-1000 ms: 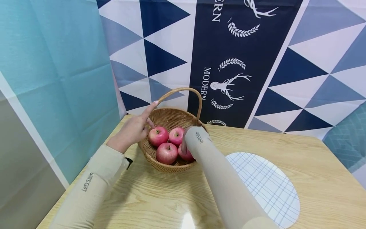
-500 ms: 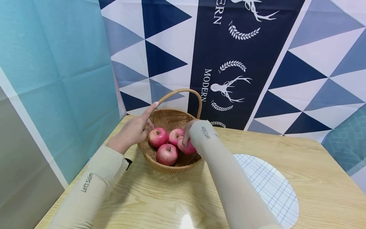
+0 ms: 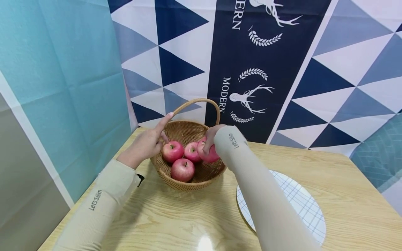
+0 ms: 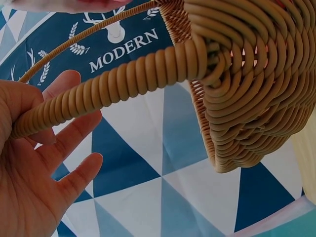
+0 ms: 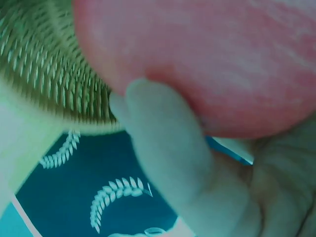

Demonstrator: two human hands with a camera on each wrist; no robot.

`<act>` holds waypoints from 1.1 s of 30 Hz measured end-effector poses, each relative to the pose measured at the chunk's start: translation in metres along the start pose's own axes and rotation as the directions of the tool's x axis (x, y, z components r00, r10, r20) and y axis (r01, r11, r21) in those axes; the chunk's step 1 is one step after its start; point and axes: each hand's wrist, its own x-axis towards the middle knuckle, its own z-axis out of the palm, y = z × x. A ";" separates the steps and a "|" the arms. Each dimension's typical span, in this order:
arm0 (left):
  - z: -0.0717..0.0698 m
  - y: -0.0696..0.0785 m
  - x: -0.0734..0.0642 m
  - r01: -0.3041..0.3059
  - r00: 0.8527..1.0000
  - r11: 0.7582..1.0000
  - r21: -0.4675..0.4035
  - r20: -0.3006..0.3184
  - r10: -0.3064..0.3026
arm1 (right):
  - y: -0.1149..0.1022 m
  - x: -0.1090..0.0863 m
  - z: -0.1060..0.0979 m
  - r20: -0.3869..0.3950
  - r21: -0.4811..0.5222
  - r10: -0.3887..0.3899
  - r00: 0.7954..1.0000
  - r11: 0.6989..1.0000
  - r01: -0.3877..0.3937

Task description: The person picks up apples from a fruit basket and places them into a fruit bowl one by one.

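A wicker basket (image 3: 185, 186) stands on the wooden table and holds red apples. My left hand (image 3: 146, 144) grips the basket's handle (image 4: 123, 81); the left wrist view shows the handle passing between the fingers, with the others spread. Fingers and thumb of my right hand (image 3: 215, 134) are round a red apple (image 3: 209, 155), raised in the right part of the basket; the sleeve hides part of that hand. Below and left of it lie a left apple (image 3: 172, 152), a front apple (image 3: 183, 170) and a back apple (image 3: 192, 152).
A round white board with blue grid lines (image 3: 303, 200) lies on the table (image 3: 176, 223) to the right, partly under the right forearm. Patterned cloth (image 3: 182, 62) hangs behind the basket. A blue cloth (image 3: 91, 87) hangs at the left.
My right hand has raised the apple from its place beside the front apple, up and slightly right. My left hand stays at the handle, and the basket has hardly moved.
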 end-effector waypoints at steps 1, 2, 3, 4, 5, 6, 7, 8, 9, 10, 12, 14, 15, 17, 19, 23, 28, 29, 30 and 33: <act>0.000 0.000 0.000 -0.001 1.000 1.000 -0.004 -0.001 0.001 | 0.001 -0.002 -0.001 -0.008 -0.005 -0.008 1.000 1.000 0.008; 0.000 -0.001 0.000 -0.004 1.000 1.000 -0.008 -0.001 0.004 | 0.003 -0.004 -0.002 -0.018 -0.004 -0.007 1.000 1.000 0.007; 0.001 -0.001 -0.001 -0.007 1.000 1.000 -0.008 -0.002 0.007 | 0.004 -0.006 -0.003 -0.019 0.007 -0.014 1.000 1.000 0.014; 0.001 -0.001 0.000 -0.010 1.000 1.000 -0.009 -0.003 0.010 | 0.006 -0.007 -0.003 -0.020 -0.020 -0.039 0.999 0.999 0.039; 0.001 -0.001 0.000 -0.013 1.000 1.000 -0.009 -0.003 0.013 | 0.007 -0.007 -0.003 -0.024 -0.039 -0.054 0.998 0.998 0.053; 0.001 -0.001 0.000 -0.015 1.000 1.000 -0.010 -0.003 0.015 | 0.009 -0.007 -0.003 -0.023 -0.048 -0.071 0.997 0.996 0.069; 0.001 -0.001 0.000 -0.016 1.000 1.000 -0.011 -0.002 0.016 | 0.011 -0.008 -0.003 -0.023 -0.040 -0.073 0.997 0.997 0.072; 0.001 -0.001 0.000 -0.016 1.000 1.000 -0.011 -0.001 0.016 | 0.013 -0.008 -0.002 -0.020 -0.023 -0.069 0.997 0.997 0.069; 0.001 0.000 0.000 -0.015 1.000 1.000 -0.012 -0.001 0.015 | 0.015 -0.007 -0.001 -0.017 -0.018 -0.076 0.997 0.997 0.076; 0.001 0.000 0.000 -0.014 1.000 1.000 -0.015 0.000 0.014 | 0.018 -0.006 0.000 -0.024 -0.049 -0.095 0.995 0.994 0.093; 0.001 -0.001 0.000 -0.011 1.000 1.000 -0.019 0.004 0.011 | 0.022 -0.005 0.001 -0.027 -0.039 -0.119 0.993 0.992 0.118; 0.001 -0.001 0.000 -0.008 1.000 1.000 -0.023 0.006 0.009 | 0.028 -0.005 0.002 -0.032 -0.030 -0.157 0.987 0.987 0.156; 0.001 -0.001 0.000 -0.008 1.000 1.000 -0.024 0.007 0.008 | 0.031 -0.004 0.003 -0.034 -0.017 -0.180 0.983 0.984 0.180; 0.001 -0.001 0.000 -0.003 1.000 1.000 -0.027 0.009 0.004 | 0.037 -0.005 0.005 -0.023 0.040 -0.219 0.975 0.975 0.220; 0.000 -0.001 0.000 0.000 1.000 1.000 -0.029 0.010 0.000 | 0.044 -0.004 0.008 -0.002 0.124 -0.261 0.965 0.958 0.259; 0.000 -0.001 0.000 0.000 1.000 1.000 -0.031 0.009 0.000 | 0.057 -0.002 0.018 0.022 0.230 -0.365 0.931 0.908 0.351; 0.001 -0.002 -0.001 -0.013 1.000 0.999 -0.034 0.003 0.013 | 0.066 0.000 0.029 -0.058 0.209 -0.491 0.869 0.845 0.492; 0.001 -0.003 -0.001 -0.016 1.000 0.999 -0.032 0.002 0.016 | 0.067 0.000 0.032 -0.086 0.185 -0.511 0.856 0.835 0.517; 0.001 -0.003 -0.001 -0.019 1.000 0.999 -0.029 -0.001 0.019 | 0.069 0.000 0.034 -0.118 0.152 -0.530 0.839 0.826 0.543; 0.002 -0.004 -0.002 -0.028 1.000 0.999 -0.017 -0.011 0.028 | 0.075 0.002 0.043 -0.201 0.052 -0.575 0.793 0.802 0.595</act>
